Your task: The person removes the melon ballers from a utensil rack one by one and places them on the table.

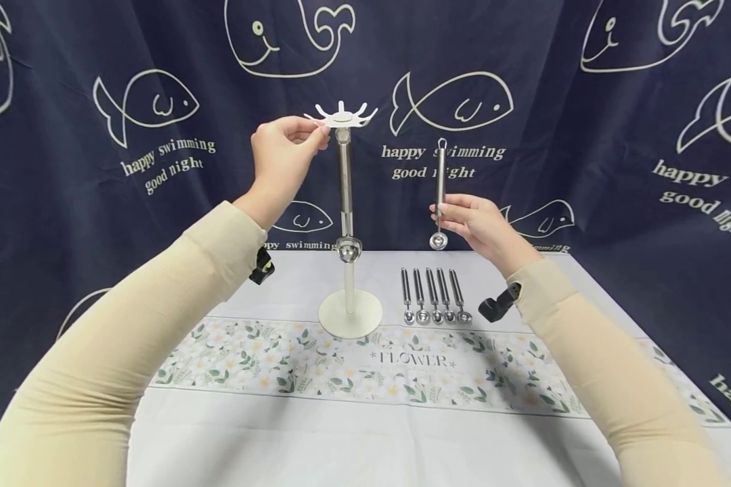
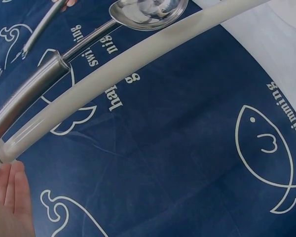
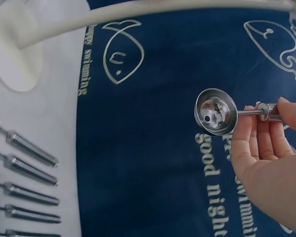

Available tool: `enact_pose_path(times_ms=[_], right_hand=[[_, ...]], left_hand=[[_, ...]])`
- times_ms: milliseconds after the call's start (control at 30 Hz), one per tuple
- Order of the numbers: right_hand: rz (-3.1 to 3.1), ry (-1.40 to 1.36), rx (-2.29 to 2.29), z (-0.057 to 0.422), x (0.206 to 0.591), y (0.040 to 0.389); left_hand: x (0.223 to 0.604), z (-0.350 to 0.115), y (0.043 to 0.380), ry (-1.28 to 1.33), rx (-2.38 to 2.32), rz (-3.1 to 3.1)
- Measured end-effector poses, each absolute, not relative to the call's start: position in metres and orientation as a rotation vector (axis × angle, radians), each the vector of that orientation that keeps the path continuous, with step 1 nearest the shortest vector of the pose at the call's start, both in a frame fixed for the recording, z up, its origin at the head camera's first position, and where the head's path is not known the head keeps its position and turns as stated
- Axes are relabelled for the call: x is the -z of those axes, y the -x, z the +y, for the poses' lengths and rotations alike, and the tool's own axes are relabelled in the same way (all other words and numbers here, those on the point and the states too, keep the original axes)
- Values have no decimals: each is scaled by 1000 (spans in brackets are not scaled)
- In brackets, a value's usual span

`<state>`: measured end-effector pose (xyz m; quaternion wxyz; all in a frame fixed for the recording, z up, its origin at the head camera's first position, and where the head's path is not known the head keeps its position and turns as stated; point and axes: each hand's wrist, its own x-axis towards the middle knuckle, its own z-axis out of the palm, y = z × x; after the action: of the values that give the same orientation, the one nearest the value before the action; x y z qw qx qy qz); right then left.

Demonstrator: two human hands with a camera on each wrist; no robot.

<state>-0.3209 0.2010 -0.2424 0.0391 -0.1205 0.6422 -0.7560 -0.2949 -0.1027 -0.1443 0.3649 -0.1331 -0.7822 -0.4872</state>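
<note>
A white stand (image 1: 350, 284) rises from a round base to a ring of upturned hooks. My left hand (image 1: 288, 159) pinches one of those hooks at the left side between thumb and fingers. From the stand's front hangs a large steel scoop (image 1: 346, 182), bowl down, alongside the pole. To the right, my right hand (image 1: 478, 220) holds a smaller steel scoop (image 1: 441, 169) upright by the lower handle, its hanging loop at the top. In the right wrist view, the round bowl (image 3: 216, 112) of this scoop extends past the fingertips.
Several small steel scoops (image 1: 431, 291) lie in a row on the white table, right of the stand's base. A floral runner (image 1: 414, 379) crosses the table in front. Behind hangs a dark blue curtain (image 1: 560, 122) with fish drawings.
</note>
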Motion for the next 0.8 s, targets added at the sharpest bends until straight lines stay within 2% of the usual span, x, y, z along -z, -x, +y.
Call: enact_pose_path(times_ms=[300,800], right_hand=[[1868,166,2397,220,269,329],[1820,66,2422,252,303,337]], left_hand=[[146,-101,295,351,1231,-1992],[145,-100,294,370,1203,-1996]])
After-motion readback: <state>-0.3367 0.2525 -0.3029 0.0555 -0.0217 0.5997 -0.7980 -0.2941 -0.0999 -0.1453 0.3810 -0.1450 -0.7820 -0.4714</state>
